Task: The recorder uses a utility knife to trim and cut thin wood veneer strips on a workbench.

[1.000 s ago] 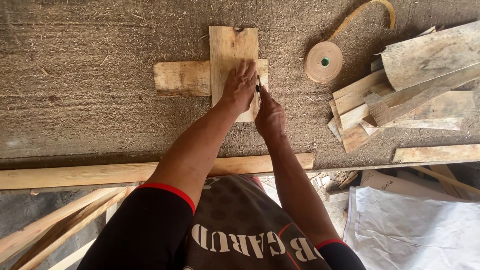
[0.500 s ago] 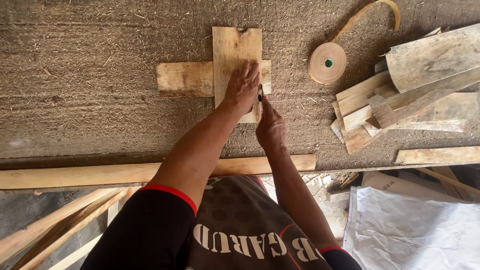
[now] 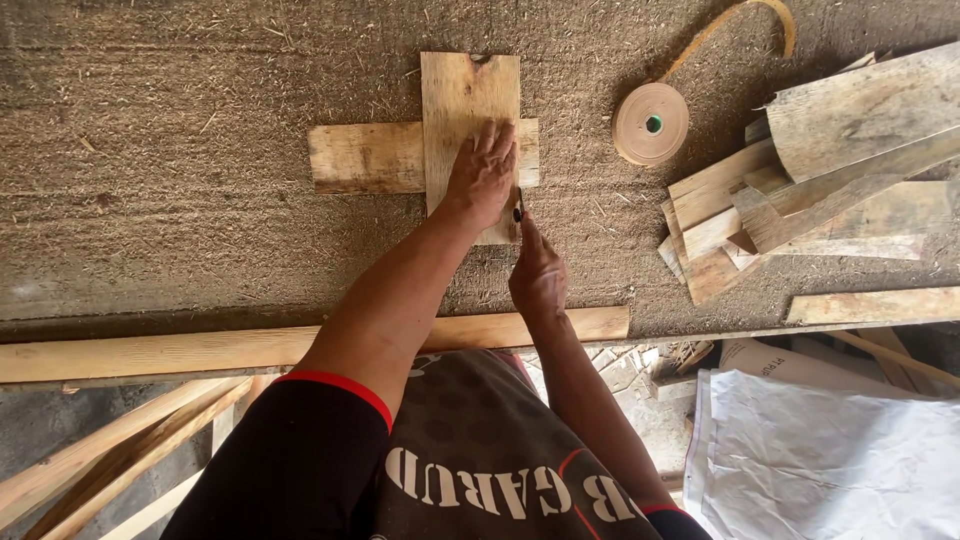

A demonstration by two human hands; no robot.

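Currently the dusty worktop (image 3: pixel 180 200) carries an upright board (image 3: pixel 462 95) crossing a flat board (image 3: pixel 360 158); the left hand (image 3: pixel 481 175) lies spread, grip released, pressing the upright board. Just right of that hand, the right hand (image 3: pixel 537 278) has its grip clenched on a dark marker (image 3: pixel 518 208), whose tip meets the board's right edge. Farther right sit a scrap pile (image 3: pixel 800 190) and a tape roll (image 3: pixel 650 124).

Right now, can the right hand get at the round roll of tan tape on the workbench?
Probably yes: the right hand holds a dark marker, but bare bench lies between it and the round roll of tan tape.
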